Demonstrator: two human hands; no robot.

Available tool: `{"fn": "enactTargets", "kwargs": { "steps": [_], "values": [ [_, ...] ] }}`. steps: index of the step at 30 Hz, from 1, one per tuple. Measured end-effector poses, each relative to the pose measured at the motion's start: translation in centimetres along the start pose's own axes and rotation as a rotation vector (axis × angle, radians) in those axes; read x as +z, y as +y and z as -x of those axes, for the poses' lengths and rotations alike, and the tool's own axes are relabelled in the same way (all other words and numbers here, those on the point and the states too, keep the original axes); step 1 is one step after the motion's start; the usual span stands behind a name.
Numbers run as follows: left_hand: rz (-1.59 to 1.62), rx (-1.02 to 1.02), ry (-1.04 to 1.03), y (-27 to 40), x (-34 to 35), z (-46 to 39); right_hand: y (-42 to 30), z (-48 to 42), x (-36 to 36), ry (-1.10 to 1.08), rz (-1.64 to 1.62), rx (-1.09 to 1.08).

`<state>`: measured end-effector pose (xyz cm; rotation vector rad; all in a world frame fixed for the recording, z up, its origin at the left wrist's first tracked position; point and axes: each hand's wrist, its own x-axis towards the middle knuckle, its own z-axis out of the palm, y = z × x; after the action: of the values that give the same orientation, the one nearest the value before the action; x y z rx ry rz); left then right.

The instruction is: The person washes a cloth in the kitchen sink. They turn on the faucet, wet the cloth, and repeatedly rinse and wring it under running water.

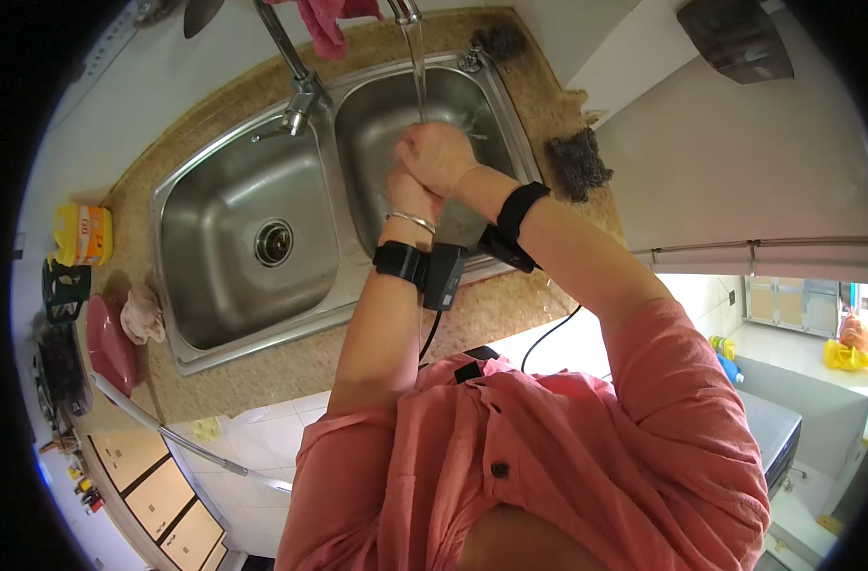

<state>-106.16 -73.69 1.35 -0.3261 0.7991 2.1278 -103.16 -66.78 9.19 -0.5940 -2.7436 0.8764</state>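
Beneath a running stream of water (420, 78), my two hands are pressed together over the right basin (362, 135) of a stainless steel sink. My right hand (440, 153) lies curled over my left hand (405, 187), covering much of it. Whether anything is held between them is hidden. The water falls from a metal spout (405, 10) and meets my right hand near the knuckles. A metal bangle (414, 220) circles my left wrist. Black straps with small devices are on both forearms.
The left basin (213, 200) has a drain (273, 243). A lever faucet (304, 100) rises behind the divider. A dark mesh scouring pad (579, 164) lies on the right of the stone counter (263, 378). At left are a yellow container (83, 234), crumpled cloth (143, 314) and pink plastic item (110, 342).
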Motion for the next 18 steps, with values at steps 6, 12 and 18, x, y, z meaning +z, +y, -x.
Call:
{"fn": "enactTargets", "kwargs": {
  "steps": [6, 12, 18],
  "values": [
    [-0.365, 0.179, 0.118, 0.6, 0.6, 1.0, 5.5, -1.9, -0.1, -0.022, 0.268, 0.120],
    [-0.635, 0.216, -0.043, 5.2, 3.4, 5.9, 11.1, -1.3, -1.1, -0.256, 0.098, 0.158],
    [-0.689, 0.153, -0.078, 6.7, 3.4, 5.3, 6.2, -0.1, 0.5, -0.556, -0.840, 0.438]
  ]
}}
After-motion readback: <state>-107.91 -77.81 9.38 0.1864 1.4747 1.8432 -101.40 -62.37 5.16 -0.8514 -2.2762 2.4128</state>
